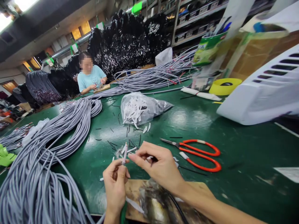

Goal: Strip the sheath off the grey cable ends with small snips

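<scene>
My left hand [116, 183] pinches a cable end [125, 154] between thumb and fingers; it points up, with something whitish around it. Close beside it, my right hand [161, 165] has its thumb and forefinger pressed together near the tip. What sits in those fingers, if anything, is too small to make out. Orange-handled scissors [198, 152] lie with blades apart to the right of my hands. Behind my hands are scattered black bits and white strips [132, 150]. Below them, a wooden board [133, 186] carries a dark, stained metal device [156, 205] with a black cord.
Bundles of grey cable [77, 121] cover the left and back of the green table [187, 121]. A plastic bag [144, 107] of white strips stands mid-table. At right are a white plastic housing [259, 90], a yellow tape roll [225, 86] and a green can [207, 49]. A co-worker [91, 76] sits opposite.
</scene>
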Action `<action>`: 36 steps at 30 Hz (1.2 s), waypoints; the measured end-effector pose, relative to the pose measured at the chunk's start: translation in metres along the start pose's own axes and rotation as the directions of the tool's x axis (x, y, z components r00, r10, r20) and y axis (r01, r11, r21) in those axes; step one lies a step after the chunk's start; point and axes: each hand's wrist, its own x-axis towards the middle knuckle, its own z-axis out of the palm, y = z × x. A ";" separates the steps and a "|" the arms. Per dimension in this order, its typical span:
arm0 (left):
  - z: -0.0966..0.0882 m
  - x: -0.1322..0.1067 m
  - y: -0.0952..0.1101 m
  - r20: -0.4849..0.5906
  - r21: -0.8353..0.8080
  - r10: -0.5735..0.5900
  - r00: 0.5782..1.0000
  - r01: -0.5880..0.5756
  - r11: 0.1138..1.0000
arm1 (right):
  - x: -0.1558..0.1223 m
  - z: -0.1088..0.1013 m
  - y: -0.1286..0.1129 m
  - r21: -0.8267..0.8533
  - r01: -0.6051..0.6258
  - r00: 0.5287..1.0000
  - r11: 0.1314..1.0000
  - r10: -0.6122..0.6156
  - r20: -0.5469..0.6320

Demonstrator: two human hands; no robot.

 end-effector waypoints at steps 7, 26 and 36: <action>0.003 0.000 0.000 0.010 0.002 0.004 1.000 -0.004 1.000 | -0.001 0.003 0.003 -0.011 0.196 0.969 0.980 -0.192 0.154; 0.007 0.009 0.009 0.115 -0.171 -0.271 0.956 0.288 0.942 | 0.007 -0.005 0.000 0.125 -0.155 0.978 0.980 0.134 0.161; 0.007 0.013 0.007 0.201 -0.244 -0.372 0.906 0.414 0.877 | 0.003 -0.004 0.000 0.236 -0.327 0.853 0.915 0.178 0.491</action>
